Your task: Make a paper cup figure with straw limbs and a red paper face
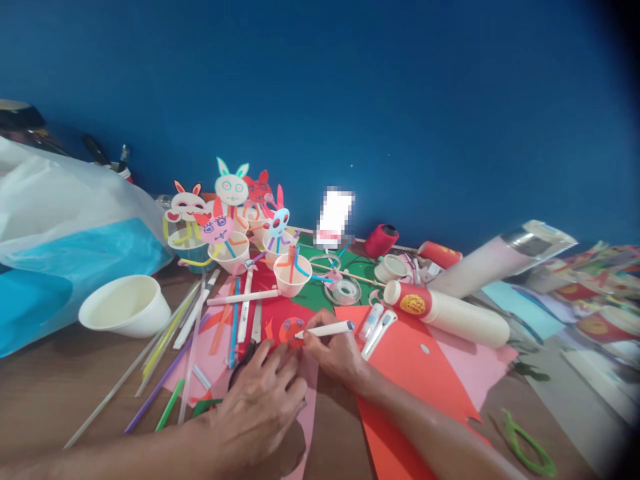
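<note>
A white marker (331, 329) is pinched in my right hand (334, 353), its tip over a small orange-red paper animal face (291, 327) with blue-ringed eyes drawn on it. My left hand (263, 400) lies low over the paper, its bent fingertips holding the cutout's lower edge. Part of the cutout is hidden by my fingers. Black scissor handles (240, 367) show partly beside my left hand. Just beyond stands a white paper cup (293, 272) with bent coloured straws in it. A capped acrylic marker (245, 310) lies left of the cutout.
Several straw figures with paper animal faces (232, 189) stand in cups at the back. On the left are a white bowl (125, 305) and a plastic bag (75, 227). A cutter (379, 335), clear tape (344, 291) and stacked paper cups (465, 319) lie right, near orange paper (400, 400).
</note>
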`<state>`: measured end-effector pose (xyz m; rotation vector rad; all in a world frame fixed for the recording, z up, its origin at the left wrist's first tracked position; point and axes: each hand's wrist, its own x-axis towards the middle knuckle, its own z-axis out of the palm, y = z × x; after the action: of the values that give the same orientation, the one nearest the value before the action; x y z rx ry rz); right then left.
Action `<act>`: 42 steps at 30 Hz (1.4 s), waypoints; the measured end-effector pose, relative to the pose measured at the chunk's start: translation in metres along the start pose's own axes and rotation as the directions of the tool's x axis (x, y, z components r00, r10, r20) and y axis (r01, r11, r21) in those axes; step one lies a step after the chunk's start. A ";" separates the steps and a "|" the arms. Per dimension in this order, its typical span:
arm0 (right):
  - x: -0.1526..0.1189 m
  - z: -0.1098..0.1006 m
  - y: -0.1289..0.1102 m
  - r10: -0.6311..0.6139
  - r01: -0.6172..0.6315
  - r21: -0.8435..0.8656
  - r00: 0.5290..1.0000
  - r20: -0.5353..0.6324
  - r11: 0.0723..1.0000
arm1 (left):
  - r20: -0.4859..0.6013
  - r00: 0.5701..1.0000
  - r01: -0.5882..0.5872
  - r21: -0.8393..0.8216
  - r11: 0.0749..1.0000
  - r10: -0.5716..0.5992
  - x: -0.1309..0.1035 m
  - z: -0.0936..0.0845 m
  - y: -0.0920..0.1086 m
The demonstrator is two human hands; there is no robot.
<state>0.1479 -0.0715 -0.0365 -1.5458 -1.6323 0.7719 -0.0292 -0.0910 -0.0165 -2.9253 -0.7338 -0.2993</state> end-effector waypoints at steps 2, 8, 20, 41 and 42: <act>0.000 0.000 -0.001 -0.001 0.001 -0.007 1.000 -0.004 1.000 | 0.011 1.000 -0.007 -0.003 1.000 0.007 0.001 -0.001 0.000; -0.001 0.000 0.001 -0.008 0.009 -0.021 1.000 0.004 1.000 | 0.013 1.000 0.003 -0.013 1.000 -0.003 -0.002 0.000 0.001; 0.000 0.000 0.000 -0.001 0.001 -0.016 1.000 -0.005 1.000 | 0.061 0.998 0.012 -0.048 0.999 -0.009 -0.001 -0.001 0.001; 0.000 -0.001 0.000 0.008 -0.008 -0.023 1.000 0.001 1.000 | 0.060 0.998 0.018 -0.049 0.999 -0.015 -0.002 0.000 0.001; -0.001 -0.001 0.000 0.006 -0.006 -0.020 1.000 0.002 1.000 | 0.063 0.998 0.020 -0.048 0.999 -0.017 -0.002 0.000 0.001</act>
<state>0.1486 -0.0721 -0.0363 -1.5654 -1.6422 0.7628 -0.0303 -0.0926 -0.0166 -2.9878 -0.7740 -0.2309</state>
